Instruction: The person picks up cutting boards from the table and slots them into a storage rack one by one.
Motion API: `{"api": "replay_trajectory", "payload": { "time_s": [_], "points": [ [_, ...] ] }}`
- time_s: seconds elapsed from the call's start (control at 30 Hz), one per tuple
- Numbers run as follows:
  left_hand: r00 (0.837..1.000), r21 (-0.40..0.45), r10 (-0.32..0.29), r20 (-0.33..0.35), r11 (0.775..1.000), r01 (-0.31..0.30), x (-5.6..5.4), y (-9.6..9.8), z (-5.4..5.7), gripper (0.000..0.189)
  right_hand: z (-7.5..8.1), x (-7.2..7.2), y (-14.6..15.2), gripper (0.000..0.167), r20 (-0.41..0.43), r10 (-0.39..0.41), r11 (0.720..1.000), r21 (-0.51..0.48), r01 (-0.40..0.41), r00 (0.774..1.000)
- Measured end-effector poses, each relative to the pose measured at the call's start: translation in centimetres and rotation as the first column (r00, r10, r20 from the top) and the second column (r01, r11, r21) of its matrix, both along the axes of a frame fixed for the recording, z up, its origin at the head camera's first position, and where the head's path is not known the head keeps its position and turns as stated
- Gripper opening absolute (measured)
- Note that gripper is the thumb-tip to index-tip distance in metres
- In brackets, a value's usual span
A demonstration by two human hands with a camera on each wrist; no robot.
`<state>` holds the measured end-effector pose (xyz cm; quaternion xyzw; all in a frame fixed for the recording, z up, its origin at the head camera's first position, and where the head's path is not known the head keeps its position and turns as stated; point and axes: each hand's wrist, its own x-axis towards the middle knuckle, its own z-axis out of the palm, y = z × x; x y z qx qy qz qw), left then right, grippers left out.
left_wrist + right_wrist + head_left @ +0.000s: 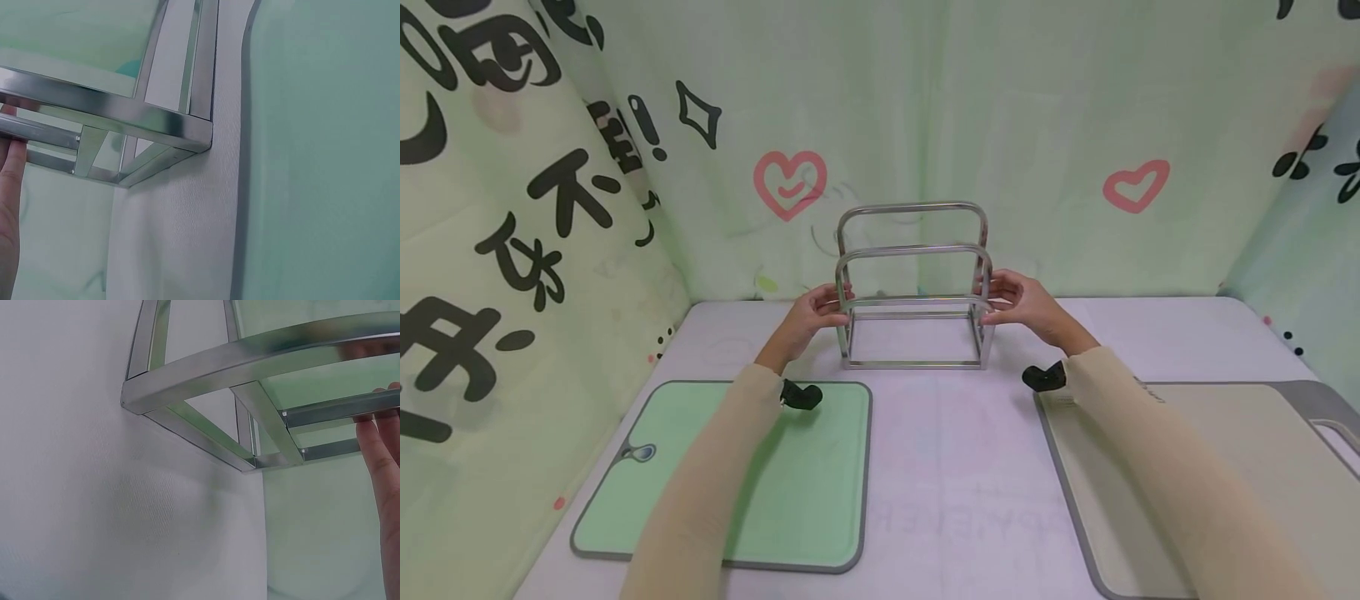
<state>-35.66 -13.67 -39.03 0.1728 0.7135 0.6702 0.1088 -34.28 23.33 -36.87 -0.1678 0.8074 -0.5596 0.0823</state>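
Note:
A silvery metal rack with upright hoops stands upright toward the back of the table, between my two hands. My left hand grips its left side, fingers bent at the side bars. On the opposite side my right hand holds the rack the same way. In the left wrist view, fingers reach a bar of the rack at the left edge. The right wrist view has fingertips against a bar of the rack; the rest of that hand is out of frame.
A green cutting board with a grey rim lies at the left, under my left forearm. At the right lies a beige cutting board with a grey handle, partly covered by my right forearm. A printed curtain surrounds the white table.

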Motion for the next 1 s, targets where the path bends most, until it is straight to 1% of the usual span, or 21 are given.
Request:
{"api": "replay_trajectory", "payload": {
  "time_s": [0.3,0.43,0.7,0.83,1.0],
  "points": [
    [0.999,-0.001,-0.018,-0.03,1.0,0.017,-0.1,0.8,-0.1,0.057,0.0,0.3,0.8,0.068,0.004,0.004,1.0,-0.029,-0.004,1.0],
    [0.999,-0.018,-0.018,-0.04,1.0,0.017,-0.1,1.2,-0.1,0.057,0.1,0.5,1.2,0.068,0.001,-0.001,1.0,-0.021,0.001,1.0],
    [0.999,-0.002,-0.018,-0.028,1.0,0.018,-0.1,1.9,0.0,0.057,0.2,0.7,1.8,0.07,0.002,-0.004,1.0,-0.023,0.004,1.0],
    [1.0,0.007,-0.011,-0.026,1.0,0.011,-0.2,2.3,-0.1,0.056,0.1,0.6,2.2,0.07,0.004,-0.01,1.0,-0.011,0.01,1.0],
    [0.999,0.0,-0.009,-0.036,1.0,0.009,-0.3,2.7,-0.2,0.055,0.2,0.7,2.6,0.071,0.008,-0.023,0.999,0.029,0.023,1.0]
  ]
}}
